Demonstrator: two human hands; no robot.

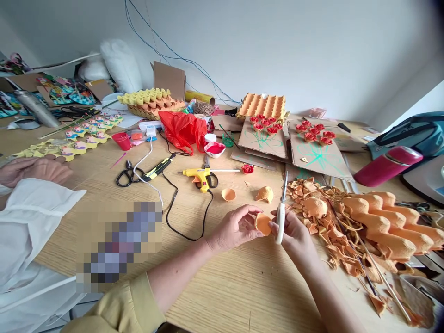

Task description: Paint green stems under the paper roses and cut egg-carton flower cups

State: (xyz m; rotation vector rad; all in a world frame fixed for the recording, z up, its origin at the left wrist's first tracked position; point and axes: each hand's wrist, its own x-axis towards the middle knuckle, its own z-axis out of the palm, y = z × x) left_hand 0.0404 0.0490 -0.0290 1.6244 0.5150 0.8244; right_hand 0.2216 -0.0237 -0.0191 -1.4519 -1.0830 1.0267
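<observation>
My left hand (231, 229) curls its fingers and thumb around a small orange egg-carton cup (263, 224), its hollow turned toward me. White-handled scissors (280, 222) are in my right hand (298, 233), their blades pointing away from me and looking closed. My right thumb reaches the cup's right edge. Beyond my hands, a second cut cup (229, 194) lies hollow side up, and a rougher cup (265, 194) rests beside it. A red paper rose (248, 169) sits behind them, near a yellow glue gun (201, 177).
Orange carton scraps (342, 245) pile up on my right beside an uncut egg carton (391, 222). Red roses stand on cardboard sheets (317, 159), near a pink bottle (386, 166). Black scissors (126, 175) and a cord lie left. Another person's hand (38, 171) rests at far left.
</observation>
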